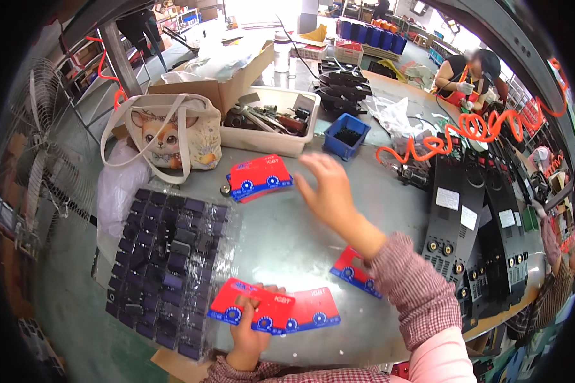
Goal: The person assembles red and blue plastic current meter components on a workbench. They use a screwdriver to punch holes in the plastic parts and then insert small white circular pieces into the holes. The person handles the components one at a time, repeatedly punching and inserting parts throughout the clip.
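Observation:
My left hand (247, 335) grips a red panel with a blue lower strip and round cut-outs (268, 307), low at the front of the bench. A second such red-and-blue panel (319, 305) sticks out from behind it to the right; whether the same hand holds it I cannot tell. My right hand (329, 191), slightly blurred, is over the middle of the bench with its fingers apart and nothing in them. Left of its fingertips, a small stack of red-and-blue panels (260, 175) lies on the metal. Another red-and-blue panel (353, 273) lies partly behind my right sleeve.
Dark plastic-wrapped parts (166, 262) cover the bench's left side. Behind are a deer-print tote bag (179, 137), a white tool bin (268, 143) and a blue bin (347, 135). Black housings (450, 217) stand right, below a coiled orange hose (485, 126). A co-worker (466, 80) sits beyond.

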Demonstrator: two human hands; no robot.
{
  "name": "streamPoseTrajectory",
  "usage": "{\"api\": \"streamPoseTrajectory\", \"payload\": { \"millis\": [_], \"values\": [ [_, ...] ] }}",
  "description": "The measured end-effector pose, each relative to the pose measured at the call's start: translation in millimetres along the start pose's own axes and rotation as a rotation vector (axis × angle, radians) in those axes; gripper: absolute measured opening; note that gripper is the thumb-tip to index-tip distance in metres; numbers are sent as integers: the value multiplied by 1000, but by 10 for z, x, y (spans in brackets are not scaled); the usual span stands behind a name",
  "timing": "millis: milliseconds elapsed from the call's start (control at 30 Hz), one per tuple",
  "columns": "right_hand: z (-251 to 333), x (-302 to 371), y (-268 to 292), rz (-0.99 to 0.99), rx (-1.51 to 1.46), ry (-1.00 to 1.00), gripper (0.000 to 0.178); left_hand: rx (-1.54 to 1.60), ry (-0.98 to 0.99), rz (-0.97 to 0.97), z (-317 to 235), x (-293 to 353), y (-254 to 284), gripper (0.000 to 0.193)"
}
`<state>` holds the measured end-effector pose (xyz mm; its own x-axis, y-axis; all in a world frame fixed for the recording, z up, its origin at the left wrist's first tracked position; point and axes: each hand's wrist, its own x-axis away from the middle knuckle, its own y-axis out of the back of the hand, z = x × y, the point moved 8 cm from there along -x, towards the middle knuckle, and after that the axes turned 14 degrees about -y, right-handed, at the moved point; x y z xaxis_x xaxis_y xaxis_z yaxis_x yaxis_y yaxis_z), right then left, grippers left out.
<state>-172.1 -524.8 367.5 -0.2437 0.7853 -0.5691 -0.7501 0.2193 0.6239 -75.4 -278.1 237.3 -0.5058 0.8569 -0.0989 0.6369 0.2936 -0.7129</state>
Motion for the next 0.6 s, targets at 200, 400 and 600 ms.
{"api": "streamPoseTrajectory", "payload": {
  "millis": [200,400,600],
  "values": [
    [-474,-820,-777,182,484,174,23,57,75,44,70,-53,66,39],
    [-515,-680,-931,294,418,287,18,-114,424,-65,320,380,632,44],
    [-267,-415,-832,357,346,322,17,-227,434,118,210,226,476,43]
  ]
}}
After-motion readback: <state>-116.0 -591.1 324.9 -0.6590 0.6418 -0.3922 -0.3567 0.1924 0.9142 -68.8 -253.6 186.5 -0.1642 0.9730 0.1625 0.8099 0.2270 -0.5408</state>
